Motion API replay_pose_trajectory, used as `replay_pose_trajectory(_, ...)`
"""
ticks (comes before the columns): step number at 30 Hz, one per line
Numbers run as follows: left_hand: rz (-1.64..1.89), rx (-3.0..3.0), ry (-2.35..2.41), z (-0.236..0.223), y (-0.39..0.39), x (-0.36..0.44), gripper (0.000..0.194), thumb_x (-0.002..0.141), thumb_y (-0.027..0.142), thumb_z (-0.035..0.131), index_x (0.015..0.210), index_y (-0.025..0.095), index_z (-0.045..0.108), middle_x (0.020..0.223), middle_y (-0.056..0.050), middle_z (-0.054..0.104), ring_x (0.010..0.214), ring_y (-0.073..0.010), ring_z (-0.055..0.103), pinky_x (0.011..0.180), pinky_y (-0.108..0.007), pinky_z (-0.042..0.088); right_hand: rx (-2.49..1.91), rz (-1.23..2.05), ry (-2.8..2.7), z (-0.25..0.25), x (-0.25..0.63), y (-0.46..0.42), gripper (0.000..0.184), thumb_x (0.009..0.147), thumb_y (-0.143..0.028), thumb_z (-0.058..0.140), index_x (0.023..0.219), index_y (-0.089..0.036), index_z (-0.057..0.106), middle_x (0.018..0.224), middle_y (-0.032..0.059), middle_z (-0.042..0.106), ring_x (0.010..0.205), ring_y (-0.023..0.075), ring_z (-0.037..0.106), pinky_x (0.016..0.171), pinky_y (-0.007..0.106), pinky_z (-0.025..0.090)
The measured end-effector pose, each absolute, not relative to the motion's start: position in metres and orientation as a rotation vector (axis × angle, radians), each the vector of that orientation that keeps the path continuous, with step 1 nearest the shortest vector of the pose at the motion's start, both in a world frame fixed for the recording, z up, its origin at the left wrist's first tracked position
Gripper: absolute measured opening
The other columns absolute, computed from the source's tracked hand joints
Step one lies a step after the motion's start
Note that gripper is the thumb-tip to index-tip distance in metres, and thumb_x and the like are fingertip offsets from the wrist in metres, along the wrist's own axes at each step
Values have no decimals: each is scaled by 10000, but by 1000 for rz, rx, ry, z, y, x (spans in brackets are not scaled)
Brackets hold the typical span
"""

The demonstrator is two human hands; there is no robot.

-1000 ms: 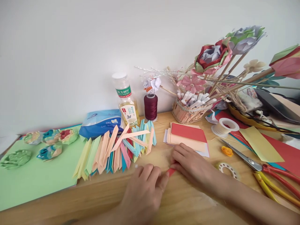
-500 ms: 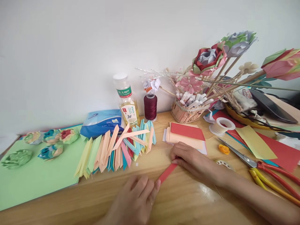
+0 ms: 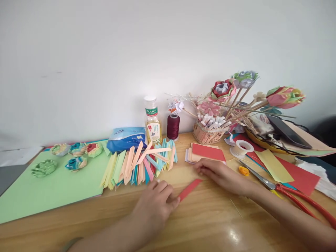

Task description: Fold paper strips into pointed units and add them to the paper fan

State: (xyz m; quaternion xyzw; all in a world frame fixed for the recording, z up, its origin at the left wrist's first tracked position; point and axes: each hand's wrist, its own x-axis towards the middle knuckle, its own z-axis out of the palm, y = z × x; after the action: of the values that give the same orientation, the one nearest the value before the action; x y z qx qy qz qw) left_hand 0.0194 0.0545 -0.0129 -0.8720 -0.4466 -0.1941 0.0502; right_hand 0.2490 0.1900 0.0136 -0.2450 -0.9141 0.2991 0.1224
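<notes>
My left hand (image 3: 159, 201) is closed on the lower end of a narrow folded red paper strip (image 3: 191, 189), between thumb and fingers. The strip lies slantwise over the wooden table, its far end pointing up and right. Just above that far end is my right hand (image 3: 216, 174), its fingers curled together, apart from the strip and with nothing visible in them. Behind its fingertips sits a small stack of paper rectangles (image 3: 193, 159) with a red sheet (image 3: 209, 152) on top.
Left of the stack lie several folded paper strips (image 3: 128, 166), beside a blue tissue pack (image 3: 126, 138) and a bottle (image 3: 153, 127). Paper flowers (image 3: 44, 168) rest on green sheets (image 3: 52, 190). At right are scissors (image 3: 267, 183), a white spool (image 3: 240, 149) and a flower basket (image 3: 210, 135).
My right hand has let go of the red strip's far end and moved slightly up and away. My left hand still holds the strip. The view has shifted and tilted upward.
</notes>
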Motion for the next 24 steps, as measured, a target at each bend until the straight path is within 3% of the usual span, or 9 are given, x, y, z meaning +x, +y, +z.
replay_pose_trajectory(5,-523,-2764,-1426,-4,59,25,146,798,97,541,862,166,652,819,-31,601,782,-187,499,674,-322,383,-615,619,-2753,23,247,170,227,946,-238,378,1053,-183,571,1011,95,607,936,209,554,792,354,442)
replay_pose_trajectory(7,-479,-2800,-1504,0,61,30,90,791,144,561,805,156,649,804,-38,610,802,-200,511,719,-340,405,-481,485,-2909,19,240,164,227,945,-270,409,1053,-184,589,998,93,609,908,214,547,773,356,442)
replay_pose_trajectory(9,-507,-2821,-1681,4,65,34,81,766,201,612,811,140,640,820,-59,618,840,-227,524,786,-382,415,-457,422,-2933,12,234,161,310,977,-264,314,984,-165,607,940,102,622,866,216,543,737,354,438)
replay_pose_trajectory(13,-952,-2782,-2156,12,76,34,71,761,133,585,820,136,625,860,-76,630,891,-251,541,855,-434,395,-498,419,-2887,8,224,163,438,994,-294,195,854,-169,591,855,99,622,772,203,534,691,339,427)
replay_pose_trajectory(17,-1353,-2649,-2350,23,90,24,86,793,157,532,797,156,618,781,-29,637,740,-181,566,704,-312,445,-725,463,-2780,22,215,160,398,995,-320,212,815,-178,537,722,51,589,595,162,509,549,283,384)
replay_pose_trajectory(20,-1733,-2565,-2401,32,100,21,72,776,220,574,770,157,609,739,-9,636,705,-149,573,649,-247,451,-735,859,-2650,31,206,155,392,981,-417,277,750,-198,505,635,4,572,560,139,531,536,252,398)
replay_pose_trajectory(24,-2166,-2453,-2388,38,108,29,102,762,238,579,732,141,583,683,-19,605,704,-147,570,682,-255,458,-680,1544,-2209,30,193,152,456,934,-571,282,797,-190,490,713,26,592,633,145,576,609,271,462)
